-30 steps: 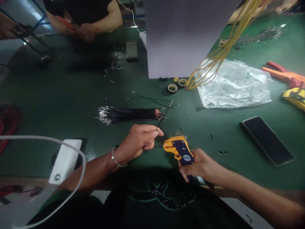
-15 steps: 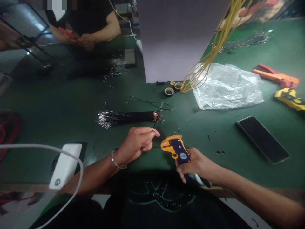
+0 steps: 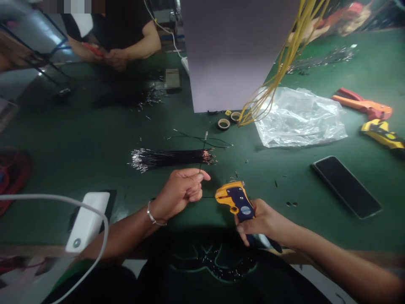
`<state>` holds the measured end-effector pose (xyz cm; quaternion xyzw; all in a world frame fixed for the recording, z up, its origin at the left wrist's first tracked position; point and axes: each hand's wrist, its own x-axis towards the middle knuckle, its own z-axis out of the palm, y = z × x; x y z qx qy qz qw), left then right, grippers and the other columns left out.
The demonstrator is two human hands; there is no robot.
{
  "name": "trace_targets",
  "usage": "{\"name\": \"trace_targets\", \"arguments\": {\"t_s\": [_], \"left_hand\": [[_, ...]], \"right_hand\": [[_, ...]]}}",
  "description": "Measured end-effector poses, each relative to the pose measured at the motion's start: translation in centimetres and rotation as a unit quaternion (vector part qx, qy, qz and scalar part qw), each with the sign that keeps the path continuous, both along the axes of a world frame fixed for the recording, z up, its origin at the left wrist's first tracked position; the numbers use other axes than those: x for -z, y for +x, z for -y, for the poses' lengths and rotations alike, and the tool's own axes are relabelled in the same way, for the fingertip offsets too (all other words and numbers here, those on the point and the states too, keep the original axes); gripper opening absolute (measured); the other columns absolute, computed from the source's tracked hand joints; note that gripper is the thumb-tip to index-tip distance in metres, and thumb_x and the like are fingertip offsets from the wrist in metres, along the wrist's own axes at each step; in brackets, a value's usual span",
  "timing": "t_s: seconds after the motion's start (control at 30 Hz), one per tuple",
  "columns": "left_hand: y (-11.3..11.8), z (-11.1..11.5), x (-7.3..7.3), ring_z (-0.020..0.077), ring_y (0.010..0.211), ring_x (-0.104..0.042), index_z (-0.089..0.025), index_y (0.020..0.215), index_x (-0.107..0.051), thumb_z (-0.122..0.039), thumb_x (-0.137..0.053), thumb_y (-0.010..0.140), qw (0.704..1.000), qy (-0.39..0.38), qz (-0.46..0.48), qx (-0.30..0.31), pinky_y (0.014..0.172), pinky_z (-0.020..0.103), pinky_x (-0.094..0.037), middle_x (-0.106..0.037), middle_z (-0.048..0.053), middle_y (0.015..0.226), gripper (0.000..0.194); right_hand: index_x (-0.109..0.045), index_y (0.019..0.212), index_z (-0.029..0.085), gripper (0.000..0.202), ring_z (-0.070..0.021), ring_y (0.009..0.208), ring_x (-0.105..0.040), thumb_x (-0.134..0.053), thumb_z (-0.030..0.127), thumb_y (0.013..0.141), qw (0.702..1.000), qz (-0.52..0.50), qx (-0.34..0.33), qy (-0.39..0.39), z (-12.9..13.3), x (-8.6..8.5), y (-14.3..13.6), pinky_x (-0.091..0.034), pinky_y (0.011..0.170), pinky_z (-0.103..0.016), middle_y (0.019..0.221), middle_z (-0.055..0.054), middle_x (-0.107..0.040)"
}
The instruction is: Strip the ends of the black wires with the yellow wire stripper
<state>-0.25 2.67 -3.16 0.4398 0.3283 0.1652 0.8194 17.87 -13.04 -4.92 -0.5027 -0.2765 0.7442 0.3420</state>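
Note:
Between thumb and forefinger, my left hand (image 3: pixel 186 188) pinches a thin black wire (image 3: pixel 202 158). One end of that wire points up past the fist with a pale tip, and another thin dark length runs from the fist toward the right. My right hand (image 3: pixel 261 221) grips a yellow and dark blue wire stripper (image 3: pixel 236 198), its jaw end facing my left hand, with a gap between. Beyond my left hand lies a bundle of black wires (image 3: pixel 171 157), silvery at the left end and coppery at the right. A few loose wires (image 3: pixel 190 135) lie behind the bundle.
A grey panel (image 3: pixel 237 55) stands at the back, with yellow wires (image 3: pixel 284 71) hanging beside it. Tape rolls (image 3: pixel 224 124), a clear plastic bag (image 3: pixel 300 120), orange pliers (image 3: pixel 363 103), a yellow tool (image 3: pixel 381 134) and a phone (image 3: pixel 347 185) lie rightward. At left is a white power bank (image 3: pixel 87 221). A co-worker's hands (image 3: pixel 117 57) work opposite.
The upright wire end above my left hand has swung a little to the left. My right hand and the wire stripper have shifted slightly right and down.

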Motion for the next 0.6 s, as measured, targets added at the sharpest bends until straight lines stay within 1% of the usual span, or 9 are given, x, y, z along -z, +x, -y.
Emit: {"name": "trace_targets", "arguments": {"t_s": [0.1, 0.2, 0.27, 0.3, 0.37, 0.43, 0.5, 0.53, 0.6], "left_hand": [[0.2, -0.1, -0.1, 0.0037, 0.04, -0.03, -0.012, 0.088, -0.068, -0.024, -0.059, 0.089, 1.0, -0.007, 0.025, -0.011, 0.049, 0.023, -0.037, -0.032, -0.009, 0.044, 0.015], [0.3, -0.4, -0.3, 0.0067, 0.047, -0.046, -0.013, 0.1, -0.066, -0.028, -0.054, 0.093, 0.999, 0.009, 0.03, -0.018, 0.065, 0.03, -0.05, -0.05, -0.005, 0.053, 0.021], [0.2, -0.8, -0.5, 0.0116, 0.059, -0.058, -0.013, 0.106, -0.065, -0.032, -0.054, 0.092, 0.999, 0.035, 0.008, -0.021, 0.074, 0.034, -0.053, -0.062, 0.001, 0.066, 0.026], [0.1, -1.1, -0.7, 0.0144, 0.067, -0.062, -0.012, 0.106, -0.065, -0.034, -0.056, 0.091, 0.998, 0.054, -0.016, -0.021, 0.075, 0.035, -0.053, -0.066, 0.005, 0.073, 0.028], [-0.2, -1.5, -1.1, 0.0174, 0.074, -0.065, -0.011, 0.097, -0.068, -0.037, -0.06, 0.087, 0.991, 0.108, -0.083, 0.0, 0.069, 0.031, -0.054, -0.069, 0.009, 0.081, 0.029], [-0.6, -1.7, -1.7, 0.0149, 0.063, -0.062, -0.011, 0.076, -0.068, -0.041, -0.06, 0.087, 0.971, 0.174, -0.159, 0.043, 0.056, 0.025, -0.049, -0.067, 0.008, 0.069, 0.033], [-1.0, -1.5, -2.5, 0.0108, 0.049, -0.053, -0.013, 0.057, -0.062, -0.043, -0.057, 0.088, 0.937, 0.269, -0.214, 0.057, 0.049, 0.022, -0.041, -0.058, 0.003, 0.051, 0.043], [-1.2, -1.3, -2.9, 0.0098, 0.048, -0.051, -0.014, 0.055, -0.06, -0.042, -0.057, 0.088, 0.915, 0.333, -0.226, 0.043, 0.049, 0.022, -0.04, -0.055, 0.001, 0.049, 0.043], [-1.3, -0.5, -3.4, 0.0111, 0.058, -0.055, -0.016, 0.063, -0.064, -0.034, -0.06, 0.087, 0.859, 0.468, -0.206, 0.007, 0.059, 0.023, -0.045, -0.061, 0.001, 0.059, 0.031]], "right_hand": [[-0.062, 0.059, 0.015, 0.013, -0.0134, 0.047, -0.057, -0.067, 0.02, 0.069, 1.0, -0.008, 0.011, 0.015, 0.0, 0.0, 0.3, -0.041, 0.053, -0.026, 0.05, -0.004, -0.067], [-0.062, 0.059, 0.015, 0.014, -0.0147, 0.046, -0.059, -0.069, 0.023, 0.067, 0.999, -0.02, 0.036, 0.003, 0.0, 0.1, 0.5, -0.041, 0.051, -0.026, 0.051, -0.004, -0.067], [-0.061, 0.058, 0.015, 0.015, -0.0151, 0.045, -0.059, -0.071, 0.024, 0.066, 0.998, -0.024, 0.052, -0.004, 0.0, 0.1, 0.6, -0.042, 0.051, -0.026, 0.051, -0.004, -0.067], [-0.061, 0.058, 0.015, 0.015, -0.0153, 0.046, -0.059, -0.071, 0.024, 0.066, 0.998, -0.025, 0.059, -0.003, 0.1, 0.1, 0.7, -0.043, 0.051, -0.027, 0.051, -0.005, -0.067], [-0.062, 0.06, 0.015, 0.014, -0.0157, 0.047, -0.06, -0.071, 0.024, 0.066, 0.997, -0.023, 0.069, 0.002, 0.1, 0.0, 0.7, -0.043, 0.052, -0.027, 0.051, -0.005, -0.067], [-0.063, 0.061, 0.015, 0.013, -0.0161, 0.047, -0.061, -0.071, 0.024, 0.065, 0.997, -0.023, 0.074, -0.002, 0.2, 0.0, 0.8, -0.043, 0.051, -0.027, 0.051, -0.004, -0.067], [-0.063, 0.06, 0.016, 0.013, -0.0158, 0.046, -0.06, -0.072, 0.024, 0.064, 0.997, -0.024, 0.07, -0.008, 0.2, -0.1, 0.8, -0.042, 0.05, -0.027, 0.051, -0.004, -0.067], [-0.063, 0.059, 0.016, 0.013, -0.0157, 0.046, -0.06, -0.071, 0.024, 0.064, 0.997, -0.026, 0.068, -0.008, 0.1, -0.1, 0.9, -0.042, 0.049, -0.026, 0.051, -0.004, -0.067], [-0.063, 0.058, 0.015, 0.013, -0.0154, 0.047, -0.06, -0.071, 0.024, 0.065, 0.998, -0.031, 0.06, 0.001, 0.1, -0.2, 0.8, -0.042, 0.051, -0.026, 0.052, -0.005, -0.067]]}}
